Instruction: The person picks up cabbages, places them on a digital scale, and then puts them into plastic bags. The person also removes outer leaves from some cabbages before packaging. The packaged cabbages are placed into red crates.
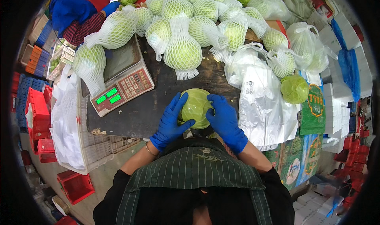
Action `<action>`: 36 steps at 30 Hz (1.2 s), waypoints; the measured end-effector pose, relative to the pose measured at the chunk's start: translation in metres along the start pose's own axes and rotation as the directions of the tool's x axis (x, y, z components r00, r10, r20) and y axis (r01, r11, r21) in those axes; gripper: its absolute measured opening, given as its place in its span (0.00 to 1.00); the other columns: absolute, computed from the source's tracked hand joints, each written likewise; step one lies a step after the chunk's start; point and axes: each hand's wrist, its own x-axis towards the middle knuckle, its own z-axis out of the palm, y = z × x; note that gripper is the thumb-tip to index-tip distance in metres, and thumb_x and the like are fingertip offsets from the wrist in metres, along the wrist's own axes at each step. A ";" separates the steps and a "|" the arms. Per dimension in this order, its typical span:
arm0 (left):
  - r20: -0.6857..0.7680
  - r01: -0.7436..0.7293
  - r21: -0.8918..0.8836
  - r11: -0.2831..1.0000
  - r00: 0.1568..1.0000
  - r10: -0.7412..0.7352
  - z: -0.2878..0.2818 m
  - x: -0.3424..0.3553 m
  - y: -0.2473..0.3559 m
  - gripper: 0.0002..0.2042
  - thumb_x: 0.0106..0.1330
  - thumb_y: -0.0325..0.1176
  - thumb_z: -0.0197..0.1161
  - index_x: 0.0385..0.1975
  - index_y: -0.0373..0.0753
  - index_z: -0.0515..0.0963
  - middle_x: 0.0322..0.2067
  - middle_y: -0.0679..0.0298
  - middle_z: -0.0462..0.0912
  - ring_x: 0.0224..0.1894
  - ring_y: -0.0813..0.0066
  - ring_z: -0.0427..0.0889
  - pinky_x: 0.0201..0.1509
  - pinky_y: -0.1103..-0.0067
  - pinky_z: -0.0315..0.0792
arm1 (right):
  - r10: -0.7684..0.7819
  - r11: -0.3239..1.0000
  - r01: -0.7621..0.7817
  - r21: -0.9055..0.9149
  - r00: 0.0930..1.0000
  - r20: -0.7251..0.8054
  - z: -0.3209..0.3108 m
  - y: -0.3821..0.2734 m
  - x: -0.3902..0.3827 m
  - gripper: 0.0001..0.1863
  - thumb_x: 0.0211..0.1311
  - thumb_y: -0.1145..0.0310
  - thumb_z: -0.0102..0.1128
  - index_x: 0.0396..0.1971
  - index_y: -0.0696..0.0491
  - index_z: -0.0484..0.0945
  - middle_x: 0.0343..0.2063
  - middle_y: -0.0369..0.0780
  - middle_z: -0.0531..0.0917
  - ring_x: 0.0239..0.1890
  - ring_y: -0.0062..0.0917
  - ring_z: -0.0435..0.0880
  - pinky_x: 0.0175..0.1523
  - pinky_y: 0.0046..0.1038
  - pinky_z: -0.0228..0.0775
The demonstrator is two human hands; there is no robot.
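A pale green cabbage (194, 108) is between my two blue-gloved hands, close to the table's front edge. The left side of the cabbage is gripped by my left hand (172, 121), its thumb below and fingers along the upper edge. My right hand (225, 122) is curled round the right side, fingertips pressed to the leaves. Just beyond lies a netted cabbage (182, 53) in white foam mesh, with several more in the same mesh behind it. A bare cabbage (294, 89) sits to the right, beside a stack of white plastic bags (267, 106).
A scale (122, 89) with lit green displays stands left on the dark table (166, 94). White foam nets (67, 118) hang over a crate (95, 150) at the left. At the far left, another person's blue-gloved hand (111, 8) is near a cabbage. Bagged cabbages (304, 47) stand far right.
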 end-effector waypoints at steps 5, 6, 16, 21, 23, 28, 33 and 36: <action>-0.051 -0.035 -0.066 0.997 0.998 0.032 -0.003 -0.009 -0.006 0.39 0.54 0.33 0.69 0.65 0.34 0.56 0.63 0.46 0.60 0.65 0.52 0.61 0.66 0.67 0.58 | 0.134 0.912 -0.117 0.392 0.991 -0.015 -0.002 0.028 -0.031 0.25 0.48 0.82 0.57 0.50 0.53 0.74 0.41 0.39 0.76 0.45 0.26 0.78 0.48 0.25 0.70; -0.043 -0.028 -0.065 0.998 0.999 0.025 -0.004 -0.013 -0.008 0.39 0.54 0.33 0.69 0.65 0.34 0.56 0.63 0.46 0.60 0.65 0.52 0.61 0.66 0.67 0.58 | 0.077 0.931 -0.051 0.360 0.995 -0.058 -0.003 0.035 -0.041 0.25 0.48 0.82 0.56 0.50 0.53 0.75 0.40 0.39 0.76 0.44 0.26 0.78 0.47 0.25 0.69; 0.026 -0.266 0.210 0.941 0.963 0.267 -0.005 -0.060 -0.041 0.22 0.49 0.23 0.67 0.47 0.41 0.76 0.36 0.59 0.78 0.39 0.57 0.77 0.43 0.69 0.71 | 0.027 0.958 -0.052 0.284 0.996 0.089 -0.024 0.043 -0.069 0.19 0.48 0.79 0.57 0.42 0.48 0.82 0.36 0.41 0.76 0.39 0.32 0.75 0.46 0.28 0.68; 0.154 -0.352 0.215 0.911 0.933 0.325 0.004 -0.064 -0.054 0.18 0.47 0.25 0.68 0.40 0.46 0.78 0.34 0.64 0.78 0.37 0.61 0.76 0.42 0.69 0.70 | -0.221 0.965 0.222 0.141 0.975 -0.019 -0.001 0.020 -0.032 0.26 0.46 0.79 0.60 0.50 0.49 0.78 0.48 0.44 0.71 0.53 0.37 0.72 0.58 0.30 0.64; 0.210 -0.367 0.216 0.905 0.922 0.324 0.003 -0.062 -0.052 0.18 0.46 0.26 0.69 0.39 0.47 0.77 0.34 0.64 0.78 0.38 0.61 0.77 0.43 0.69 0.71 | -0.321 0.947 0.322 0.001 0.945 -0.068 0.005 0.023 -0.031 0.27 0.46 0.78 0.63 0.51 0.48 0.76 0.47 0.44 0.72 0.51 0.36 0.72 0.57 0.31 0.65; 0.213 -0.304 0.206 0.930 0.942 0.260 -0.006 -0.052 -0.026 0.19 0.47 0.29 0.72 0.41 0.44 0.76 0.35 0.61 0.78 0.39 0.60 0.77 0.44 0.69 0.71 | -0.302 0.952 0.297 0.070 0.949 0.086 0.009 0.042 -0.054 0.25 0.45 0.74 0.69 0.47 0.48 0.77 0.43 0.41 0.74 0.46 0.35 0.74 0.51 0.31 0.68; -0.140 -0.136 0.138 0.981 0.978 0.155 0.001 -0.044 -0.006 0.18 0.48 0.31 0.72 0.39 0.41 0.77 0.35 0.59 0.78 0.38 0.59 0.77 0.42 0.70 0.72 | -0.350 0.925 0.352 0.140 0.936 -0.041 0.015 0.036 -0.059 0.19 0.46 0.74 0.70 0.41 0.47 0.79 0.34 0.39 0.75 0.36 0.34 0.78 0.40 0.29 0.72; -0.056 -0.240 0.242 0.940 0.964 0.261 0.014 -0.045 -0.018 0.15 0.48 0.30 0.71 0.37 0.42 0.78 0.33 0.61 0.78 0.35 0.61 0.78 0.39 0.70 0.72 | -0.316 0.937 0.321 0.139 0.947 -0.061 0.019 0.026 -0.051 0.17 0.48 0.72 0.67 0.40 0.46 0.79 0.32 0.40 0.76 0.34 0.36 0.79 0.36 0.31 0.73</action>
